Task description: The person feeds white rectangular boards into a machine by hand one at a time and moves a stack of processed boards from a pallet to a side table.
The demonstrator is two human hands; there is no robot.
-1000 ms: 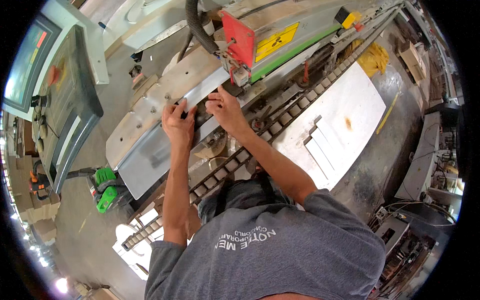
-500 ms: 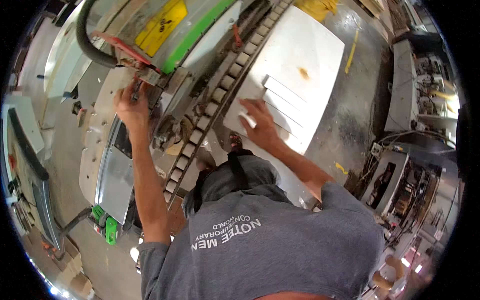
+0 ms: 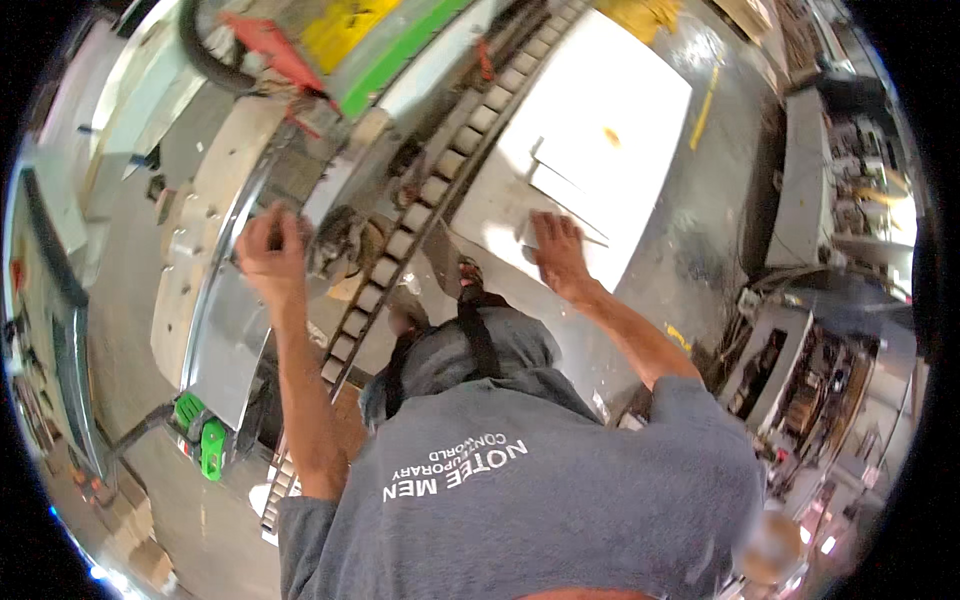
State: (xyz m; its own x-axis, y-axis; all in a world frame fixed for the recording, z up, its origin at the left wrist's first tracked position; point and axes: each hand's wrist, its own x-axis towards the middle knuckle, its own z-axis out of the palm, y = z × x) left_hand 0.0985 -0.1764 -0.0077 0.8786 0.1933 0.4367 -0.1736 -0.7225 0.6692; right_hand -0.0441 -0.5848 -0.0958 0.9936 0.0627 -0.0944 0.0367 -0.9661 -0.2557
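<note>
My left hand (image 3: 273, 255) is raised over the edge-banding machine's feed side, beside its metal edge strip (image 3: 207, 305). Its thumb and fingers curl together, and blur hides what they hold, if anything. My right hand (image 3: 563, 255) rests, fingers stretched, at the lower part of a large white panel (image 3: 625, 110). Close to its fingertips lie narrow white strips (image 3: 565, 190) on that panel. I see no thing gripped in the right hand.
A slanting track of pale blocks (image 3: 432, 188) runs between my hands. To the upper left stand a red guard (image 3: 275, 50), a dark hose (image 3: 200, 55) and a green-edged cover (image 3: 395, 70). Green clamps (image 3: 212, 450) sit at lower left; cluttered machinery (image 3: 800, 390) lines the right.
My left hand has drawn back from below the red part toward me. My right hand has moved right and settled lower over the strips, where at least one of them appears shifted.
</note>
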